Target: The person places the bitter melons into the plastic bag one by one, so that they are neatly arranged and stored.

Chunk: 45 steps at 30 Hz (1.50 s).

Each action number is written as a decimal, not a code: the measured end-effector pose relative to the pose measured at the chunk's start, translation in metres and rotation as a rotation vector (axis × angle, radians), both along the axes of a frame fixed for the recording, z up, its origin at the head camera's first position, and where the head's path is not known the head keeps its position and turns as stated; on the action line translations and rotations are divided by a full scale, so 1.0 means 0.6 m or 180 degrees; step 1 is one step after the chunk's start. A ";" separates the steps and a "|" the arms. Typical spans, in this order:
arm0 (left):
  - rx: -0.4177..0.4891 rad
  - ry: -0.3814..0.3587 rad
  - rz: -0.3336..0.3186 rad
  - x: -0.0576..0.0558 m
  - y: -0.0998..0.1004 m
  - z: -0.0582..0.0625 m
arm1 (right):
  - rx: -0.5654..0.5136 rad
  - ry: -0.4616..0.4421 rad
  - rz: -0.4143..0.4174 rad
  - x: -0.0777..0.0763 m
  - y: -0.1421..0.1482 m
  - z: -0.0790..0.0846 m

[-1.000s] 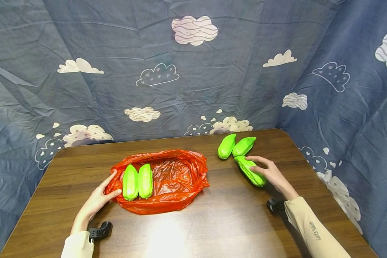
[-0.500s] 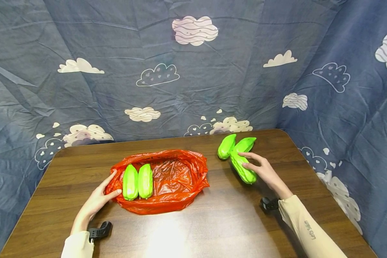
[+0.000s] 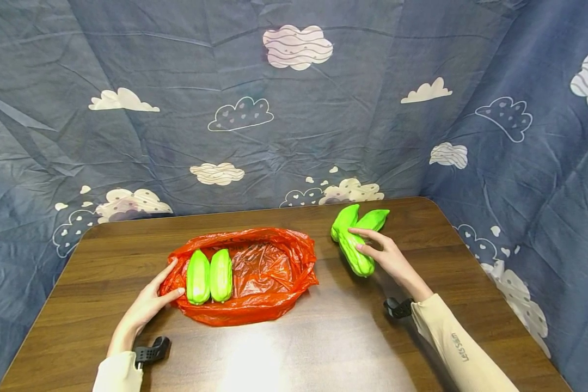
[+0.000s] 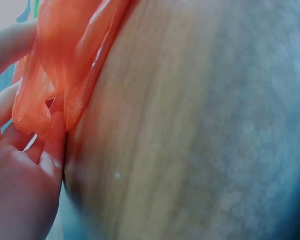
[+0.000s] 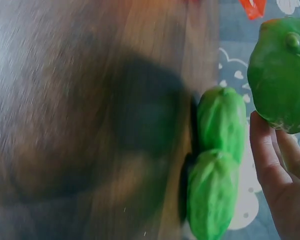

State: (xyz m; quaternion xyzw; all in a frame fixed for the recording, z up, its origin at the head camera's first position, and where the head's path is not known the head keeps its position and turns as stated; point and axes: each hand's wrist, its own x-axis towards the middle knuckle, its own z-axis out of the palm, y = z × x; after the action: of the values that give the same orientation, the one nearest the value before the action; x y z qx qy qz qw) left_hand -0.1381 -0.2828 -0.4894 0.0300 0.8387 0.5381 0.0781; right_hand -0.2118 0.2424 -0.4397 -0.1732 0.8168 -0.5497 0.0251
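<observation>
While aloft, right grip [image 3: 391,259] round gourd [image 3: 355,257]

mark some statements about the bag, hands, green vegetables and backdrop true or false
1. The right hand holds an elongated bright green vegetable. True.
2. The left hand grips the crinkled red plastic bag. True.
3. The bag lies right of the held vegetable. False: it lies to its left.
4. The bag contains four vegetables. False: it contains two green vegetables.
5. White printed clouds decorate the dark blue fabric backdrop. True.
</observation>
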 end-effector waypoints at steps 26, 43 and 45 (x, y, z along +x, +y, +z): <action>-0.0060 -0.0024 0.0009 0.000 -0.001 0.002 | -0.0308 0.0204 0.0343 -0.003 -0.094 0.018; -0.0061 -0.0014 0.0006 -0.001 -0.001 0.000 | -0.0591 0.0154 0.0678 0.002 -0.153 0.023; -0.0042 -0.0014 0.0000 -0.002 -0.001 -0.001 | -0.0592 0.0121 0.0683 0.003 -0.159 0.023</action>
State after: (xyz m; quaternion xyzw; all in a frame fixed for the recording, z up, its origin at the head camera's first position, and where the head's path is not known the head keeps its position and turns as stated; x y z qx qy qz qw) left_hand -0.1390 -0.2836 -0.4898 0.0284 0.8420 0.5327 0.0801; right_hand -0.2102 0.1467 -0.4261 -0.2715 0.7395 -0.6138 0.0521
